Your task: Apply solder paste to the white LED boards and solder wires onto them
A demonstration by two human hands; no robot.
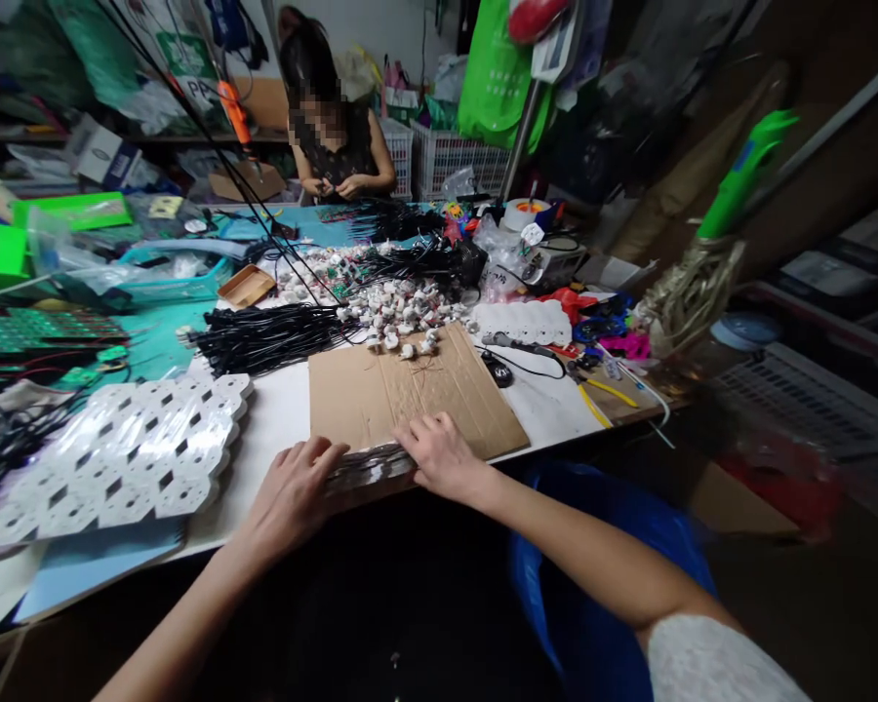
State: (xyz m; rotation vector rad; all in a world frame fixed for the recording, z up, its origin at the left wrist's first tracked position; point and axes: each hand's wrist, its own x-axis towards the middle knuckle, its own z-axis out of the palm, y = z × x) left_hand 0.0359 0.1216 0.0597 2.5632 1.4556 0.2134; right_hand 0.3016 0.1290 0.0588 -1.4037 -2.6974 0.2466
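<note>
A clear plastic-wrapped strip point(372, 466) lies along the front edge of the table, at the near side of a brown cardboard sheet point(410, 390). My left hand point(297, 487) is closed on its left end, fingers curled over the top. At the other end my right hand point(443, 453) grips the strip, with its fingers bent over the cardboard's near edge. What is inside the wrap is too blurred to tell. Small white parts point(402, 317) are heaped at the cardboard's far edge, a few of them resting on it.
Black cables point(270, 336) lie behind my left hand, white perforated panels point(132, 448) at left. Yellow-handled pliers point(596, 400) and a black tool point(516, 343) are on the right. A blue bag point(615, 517) hangs below the edge. Across the table sits a person point(337, 146).
</note>
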